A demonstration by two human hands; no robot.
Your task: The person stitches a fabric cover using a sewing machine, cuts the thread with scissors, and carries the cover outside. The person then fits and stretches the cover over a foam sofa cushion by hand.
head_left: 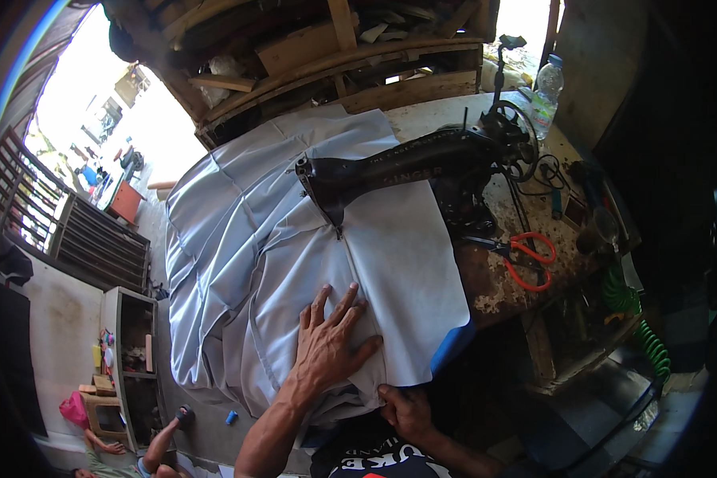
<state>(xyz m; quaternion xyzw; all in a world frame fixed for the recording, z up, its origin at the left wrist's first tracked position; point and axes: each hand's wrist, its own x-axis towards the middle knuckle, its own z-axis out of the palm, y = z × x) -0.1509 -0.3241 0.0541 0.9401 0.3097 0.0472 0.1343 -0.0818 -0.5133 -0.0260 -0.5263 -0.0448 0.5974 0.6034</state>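
Note:
A large sheet of silvery grey fabric (pixel 410 271) covers most of the table and hangs over its near edge. Its seam runs up to the needle of a black sewing machine (pixel 398 171). My left hand (pixel 331 338) lies flat on the cloth just left of this seam, fingers spread and pointing at the needle. Down by the near edge, my right hand (pixel 406 410) is closed on the fabric's edge, thumb on top. A blue underside shows at the cloth's right corner.
Orange-handled scissors (pixel 526 259) rest on the worn tabletop right of the machine. Behind them stand a plastic bottle (pixel 546 95) and the machine's handwheel (pixel 518 139). A green coiled hose (pixel 649 342) hangs at the right. Wooden shelves (pixel 350 64) rise behind. Another person's leg (pixel 163 446) shows at lower left.

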